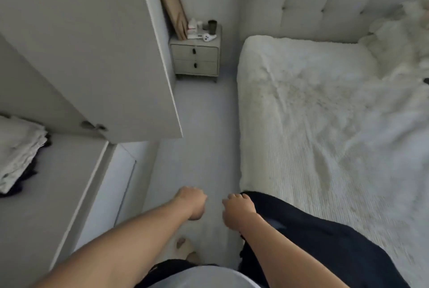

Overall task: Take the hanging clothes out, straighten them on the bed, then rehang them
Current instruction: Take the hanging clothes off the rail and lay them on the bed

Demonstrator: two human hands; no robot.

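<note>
- Nearest the camera, two bare forearms reach forward and down over the pale floor (199,125) between wardrobe and bed.
- The left hand (192,201) is knuckles-up, its fingers curled into a loose fist; its grip is pressed together on nothing visible.
- The right hand (238,210) is also knuckles-up with fingers curled under; whether its grip pinches anything cannot be told.
- A dark garment (325,241) lies just right of the right hand's grip, draped over the near edge of the bed (325,113).
- Ahead and left of the left grip stands the open wardrobe door (104,55).
</note>
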